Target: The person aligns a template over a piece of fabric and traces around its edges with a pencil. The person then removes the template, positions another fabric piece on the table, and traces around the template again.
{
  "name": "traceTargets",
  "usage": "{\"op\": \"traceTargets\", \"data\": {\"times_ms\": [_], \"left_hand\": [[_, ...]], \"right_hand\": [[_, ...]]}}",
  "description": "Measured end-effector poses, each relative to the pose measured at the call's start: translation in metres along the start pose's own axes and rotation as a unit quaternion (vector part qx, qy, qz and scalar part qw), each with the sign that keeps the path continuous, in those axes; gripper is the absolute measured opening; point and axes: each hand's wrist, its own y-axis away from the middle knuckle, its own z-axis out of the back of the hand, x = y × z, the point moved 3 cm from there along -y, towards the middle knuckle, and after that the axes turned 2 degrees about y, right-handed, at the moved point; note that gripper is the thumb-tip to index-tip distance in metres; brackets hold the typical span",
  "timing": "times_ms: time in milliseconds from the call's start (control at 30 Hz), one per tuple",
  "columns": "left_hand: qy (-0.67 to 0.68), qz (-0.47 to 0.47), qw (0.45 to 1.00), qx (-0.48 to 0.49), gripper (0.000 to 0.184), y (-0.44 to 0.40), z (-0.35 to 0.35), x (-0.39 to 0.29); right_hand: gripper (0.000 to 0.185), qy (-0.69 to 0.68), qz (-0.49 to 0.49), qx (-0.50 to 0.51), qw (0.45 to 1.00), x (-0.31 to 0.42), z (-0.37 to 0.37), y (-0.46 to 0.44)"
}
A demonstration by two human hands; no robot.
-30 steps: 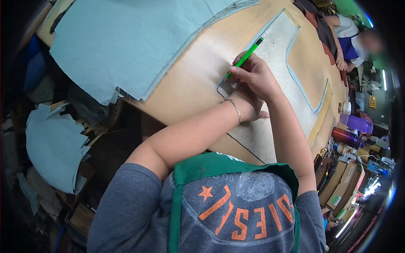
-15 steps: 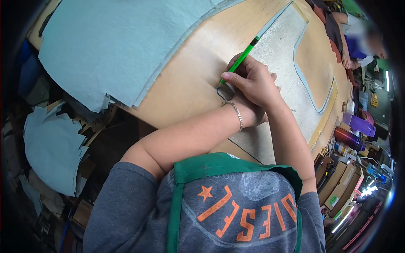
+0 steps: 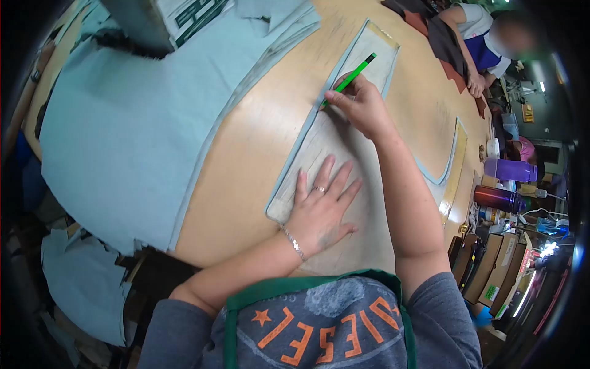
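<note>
My right hand (image 3: 364, 106) grips a bright green pencil (image 3: 361, 69), its lower end at the left edge of a grey-white flat template (image 3: 369, 215). A light blue border of sheet material (image 3: 289, 165) shows along the template's edges. Lower down, my left hand (image 3: 326, 206) lies flat on the template with fingers spread, wearing a ring and a chain bracelet. The pencil tip is partly hidden by my fingers.
Large light blue sheets (image 3: 135, 141) cover the left of the wooden table (image 3: 246, 154), with a box-like object (image 3: 138, 27) on top. Another person (image 3: 476, 49) is at the far right. Bottles (image 3: 499, 198) and cardboard boxes (image 3: 491, 270) crowd the right side.
My left hand has come out from under my right forearm, toward my body, and now lies spread. The pencil has moved from the template's near corner farther up its left edge. The view has shifted.
</note>
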Motion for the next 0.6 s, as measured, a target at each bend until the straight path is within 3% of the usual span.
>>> {"op": "traceTargets", "data": {"times_ms": [367,467,600], "left_hand": [[0.013,0.010,1.000,0.024,0.071,-0.005,-0.002,0.001],[-0.018,0.000,1.000,0.001,0.071,-0.005,-0.008,0.003],[-0.054,-0.013,0.998,-0.030,0.071,-0.006,-0.012,0.006]], "right_hand": [[0.023,-0.060,0.012,-0.088,0.994,-0.067,0.084,-0.141],[0.016,-0.087,-0.021,-0.133,0.987,-0.074,0.100,-0.167],[0.016,-0.149,0.029,-0.263,0.953,-0.082,0.102,-0.181]]}}
